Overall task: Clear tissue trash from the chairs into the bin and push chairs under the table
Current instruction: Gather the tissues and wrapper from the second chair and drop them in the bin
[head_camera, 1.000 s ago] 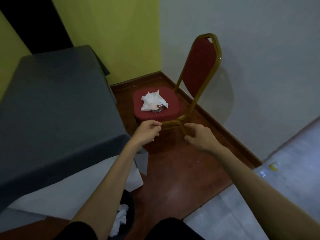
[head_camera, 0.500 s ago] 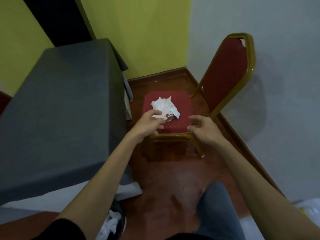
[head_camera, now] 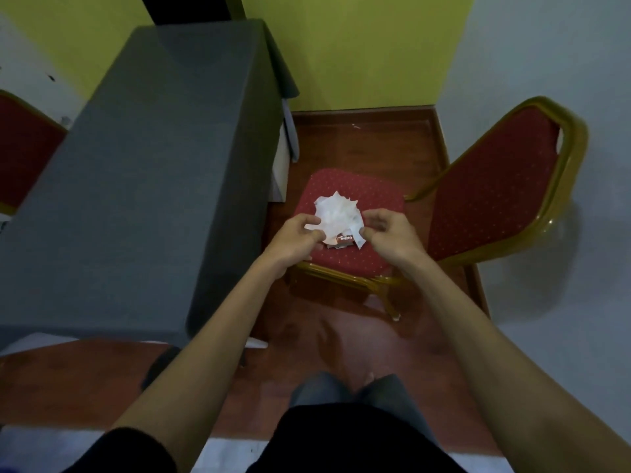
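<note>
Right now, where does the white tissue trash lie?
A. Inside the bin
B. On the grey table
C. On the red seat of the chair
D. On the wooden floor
C: the crumpled tissue rests on the red seat of the chair, with the left hand and right hand closing on it from either side.

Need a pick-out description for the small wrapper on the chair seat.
Find the red chair with the gold frame, right of the grey-clothed table. On its seat lies crumpled white tissue. The wrapper peeks from the tissue's near edge: small, reddish-brown, printed with white letters.
</note>
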### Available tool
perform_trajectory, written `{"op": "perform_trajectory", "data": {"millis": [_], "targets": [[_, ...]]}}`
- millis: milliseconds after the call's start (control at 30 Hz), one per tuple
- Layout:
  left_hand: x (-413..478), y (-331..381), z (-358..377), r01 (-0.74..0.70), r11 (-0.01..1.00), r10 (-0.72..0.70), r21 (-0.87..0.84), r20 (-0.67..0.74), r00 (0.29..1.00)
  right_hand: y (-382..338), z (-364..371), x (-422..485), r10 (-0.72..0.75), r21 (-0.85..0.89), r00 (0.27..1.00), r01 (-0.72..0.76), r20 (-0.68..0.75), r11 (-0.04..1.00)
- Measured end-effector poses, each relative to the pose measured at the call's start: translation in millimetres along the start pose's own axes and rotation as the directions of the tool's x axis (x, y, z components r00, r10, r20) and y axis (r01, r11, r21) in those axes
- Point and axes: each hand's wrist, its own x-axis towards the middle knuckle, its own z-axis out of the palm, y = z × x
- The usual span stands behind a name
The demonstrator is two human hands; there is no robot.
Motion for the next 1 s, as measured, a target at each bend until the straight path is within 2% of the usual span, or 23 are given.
{"op": "perform_trajectory", "data": {"millis": [200, 300, 467, 700, 900, 1000], "targets": [[19.4, -6.0, -12.7, 0.133, 0.987, -0.137, -0.093, -0.039, 0.990, -12.6, 11.1, 37.3, 0.056, -0.080, 0.993, -0.047, 0.104, 0.996], [37.1, -16.2, -21.5, 0.189, 0.978, -0.191, -0.089, -0.014, 0.982, -7.0, 23.0, 60.2, 0.102, -0.131, 0.989, -0.087, 0.112, 0.988], [83.8, -26.0, -34.1, 0.213, 0.975, -0.216, -0.067, -0.036, 0.976, 9.2, 43.5, 101.4, 0.179, -0.141, 0.976, -0.161, 0.127, 0.977], [157.4, -58.1, -13.8, 0.278, 0.960, -0.278, 0.005, 0.042, 0.960, 48.7, 67.1, 173.4, 0.290, -0.172, 0.944, -0.263, 0.158, 0.949], [243.5, -95.6, 25.1, 0.292, 0.956, -0.292, -0.001, -0.032, 0.956, 109.1, 88.9, 263.0, 0.323, -0.175, 0.938, -0.300, 0.126, 0.938], [287.8, -108.8, 46.5, 0.256, 0.965, -0.249, 0.061, -0.095, 0.964, 140.3, 101.1, 295.9, 0.349, -0.164, 0.926, -0.325, 0.143, 0.931]]}}
